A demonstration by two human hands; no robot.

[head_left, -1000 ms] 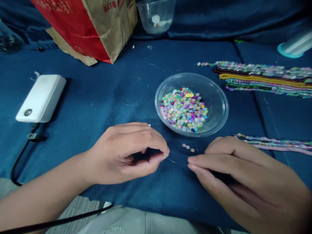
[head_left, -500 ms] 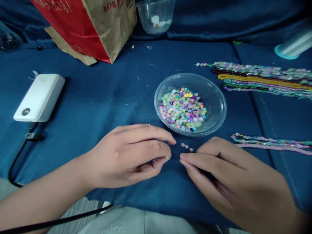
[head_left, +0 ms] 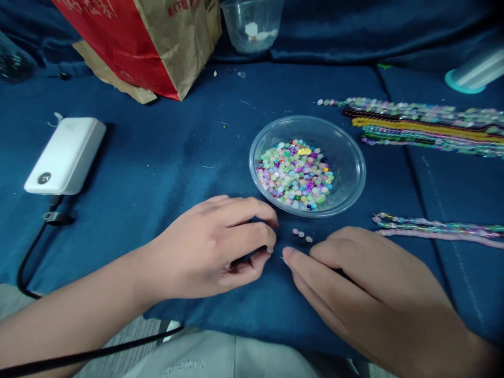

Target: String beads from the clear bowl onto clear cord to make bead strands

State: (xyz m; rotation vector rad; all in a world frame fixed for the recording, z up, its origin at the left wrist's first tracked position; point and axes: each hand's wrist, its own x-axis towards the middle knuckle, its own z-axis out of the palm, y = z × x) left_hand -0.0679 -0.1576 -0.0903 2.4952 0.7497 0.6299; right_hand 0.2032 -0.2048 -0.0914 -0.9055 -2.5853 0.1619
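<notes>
My left hand (head_left: 220, 247) pinches a small pale bead (head_left: 270, 250) between thumb and forefinger. Facing it across a narrow gap, my right hand (head_left: 366, 283) has its thumb and forefinger pressed together on a thin clear thread (head_left: 281, 258), of which only a short tip shows. Just behind the fingertips, a few pale pink beads (head_left: 301, 234) lie in a short row on the blue cloth. Beyond both hands stands a round clear plastic bowl (head_left: 348, 197) holding many mixed coloured beads (head_left: 293, 173).
Strands of beads (head_left: 425, 126) lie at the right, with more strands (head_left: 437, 226) nearer my right hand. A white power bank (head_left: 66, 155) with a black cable sits left. At the back are a red and brown paper bag (head_left: 157, 47), a clear tub (head_left: 252, 26) and a silvery cylinder (head_left: 476, 71).
My right hand has shifted slightly left, its fingertips closer to the bead, and the thread tip now shows. My left fingers have curled a little more around the bead.
</notes>
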